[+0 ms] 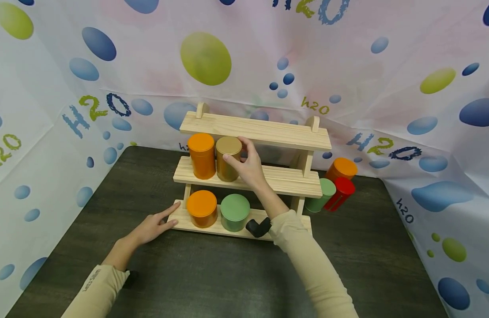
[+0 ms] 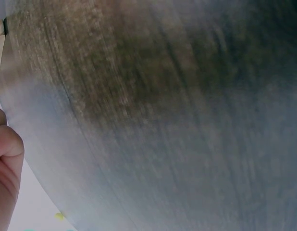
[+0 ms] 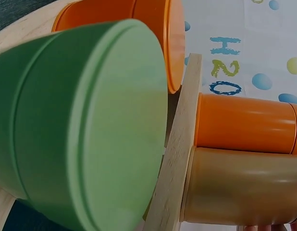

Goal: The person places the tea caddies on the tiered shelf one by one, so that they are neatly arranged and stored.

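Note:
A three-tier wooden shelf [image 1: 292, 180] stands on the dark table. In the head view, my right hand [image 1: 250, 167] grips a tall gold canister [image 1: 227, 170] on the middle tier, thumb on its near side, fingers behind. Close beside it on the left is a tall orange canister [image 1: 202, 161]. Below, a short orange canister [image 1: 202, 210] and a short green canister [image 1: 235, 213] sit on the bottom tier. My left hand [image 1: 151, 227] touches that tier's left end, index finger and thumb spread. The right wrist view shows the gold canister [image 3: 240, 187] with fingertips at its lower edge.
Right of the shelf, a tall orange canister [image 1: 341, 168], a light green canister [image 1: 321, 196] and a red canister [image 1: 340, 193] stand close together on the table [image 1: 212, 274]. The top tier [image 1: 260, 129] overhangs behind the canisters. A patterned sheet [image 1: 244, 66] hangs behind.

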Demonstrator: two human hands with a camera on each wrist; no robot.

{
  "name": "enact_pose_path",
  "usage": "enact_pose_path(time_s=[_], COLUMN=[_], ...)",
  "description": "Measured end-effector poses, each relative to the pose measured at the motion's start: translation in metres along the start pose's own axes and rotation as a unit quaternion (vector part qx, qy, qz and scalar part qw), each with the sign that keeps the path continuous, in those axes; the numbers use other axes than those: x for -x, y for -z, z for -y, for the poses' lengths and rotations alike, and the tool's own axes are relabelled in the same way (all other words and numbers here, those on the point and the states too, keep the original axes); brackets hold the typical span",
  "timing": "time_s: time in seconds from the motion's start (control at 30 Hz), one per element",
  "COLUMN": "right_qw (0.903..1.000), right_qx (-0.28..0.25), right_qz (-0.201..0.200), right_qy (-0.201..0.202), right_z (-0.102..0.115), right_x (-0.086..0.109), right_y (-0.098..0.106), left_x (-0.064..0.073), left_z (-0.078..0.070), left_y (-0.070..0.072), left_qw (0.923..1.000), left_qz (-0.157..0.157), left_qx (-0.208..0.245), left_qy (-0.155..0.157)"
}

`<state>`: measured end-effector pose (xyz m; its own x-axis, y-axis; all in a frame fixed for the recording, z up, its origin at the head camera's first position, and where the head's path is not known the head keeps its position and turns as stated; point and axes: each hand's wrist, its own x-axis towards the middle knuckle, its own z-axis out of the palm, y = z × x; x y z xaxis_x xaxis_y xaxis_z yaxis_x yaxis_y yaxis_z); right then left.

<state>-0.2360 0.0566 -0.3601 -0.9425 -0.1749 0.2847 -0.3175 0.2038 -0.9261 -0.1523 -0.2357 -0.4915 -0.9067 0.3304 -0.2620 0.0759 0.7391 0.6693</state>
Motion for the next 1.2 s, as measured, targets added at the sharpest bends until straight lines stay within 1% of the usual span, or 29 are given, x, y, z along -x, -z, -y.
enact_pose_path(time_s=[0.27,0.33,0.53,0.7,0.87,1.0,1.17,1.2], right_qw=[0.9999,0.9999,1.0000,0.9997,0.9991,0.9986,0.9983,0.9981], right_qx=[-0.003,-0.004,0.000,-0.014,-0.025,-0.037,-0.053,-0.057], right_qz=[0.008,0.009,0.003,-0.008,-0.020,-0.024,-0.020,-0.020], right_qy=[-0.008,-0.008,-0.005,0.017,0.029,0.029,0.012,0.009], right_z=[0.001,0.001,-0.003,-0.007,-0.009,-0.011,-0.016,-0.017], right_x=[0.000,0.001,0.005,0.011,0.018,0.025,0.037,0.039], right_y=[0.003,0.004,0.010,0.017,0.025,0.032,0.040,0.041], left_x=[0.000,0.000,0.000,0.000,0.000,0.000,0.000,0.000], left_z=[-0.001,-0.001,-0.002,-0.002,-0.002,-0.003,-0.003,-0.003], left_y=[0.001,0.001,0.001,0.001,0.001,0.001,0.001,0.001], left_qw=[1.0000,1.0000,1.0000,1.0000,1.0000,1.0000,1.0000,1.0000], left_qz=[0.000,0.001,0.002,0.002,0.002,0.003,0.003,0.003], left_qx=[-0.001,-0.002,-0.004,-0.003,-0.009,-0.008,-0.005,-0.006], left_qy=[-0.002,-0.007,-0.007,0.002,0.000,-0.001,0.005,0.002])
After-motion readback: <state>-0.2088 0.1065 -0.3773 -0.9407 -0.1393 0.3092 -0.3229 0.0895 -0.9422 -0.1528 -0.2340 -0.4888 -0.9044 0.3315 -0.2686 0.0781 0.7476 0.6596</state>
